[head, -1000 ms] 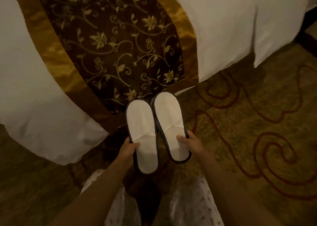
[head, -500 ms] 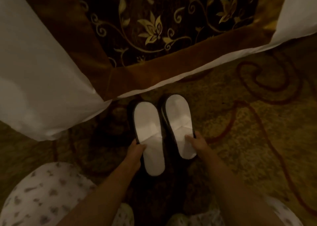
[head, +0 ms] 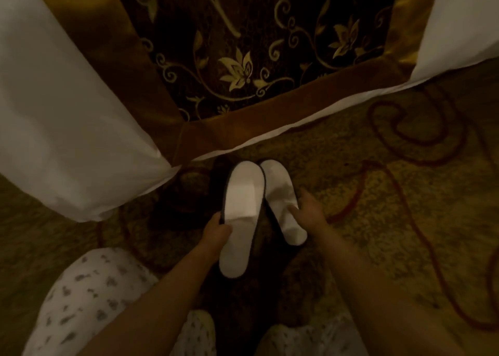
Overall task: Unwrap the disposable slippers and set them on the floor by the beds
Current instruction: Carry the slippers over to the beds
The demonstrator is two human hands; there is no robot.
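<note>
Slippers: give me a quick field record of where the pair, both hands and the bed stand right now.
left slipper: white, dark-edged, toe toward the bed, held at its left edge
right slipper: white, beside the left one, partly overlapped by it
left hand: grip closed on the left slipper
right hand: grip on the right slipper's outer side, thumb on top
wrapper: none visible on either slipper
bed runner: dark floral with a gold border, hanging just beyond the toes
carpet: patterned; whether the slippers touch it cannot be told
</note>
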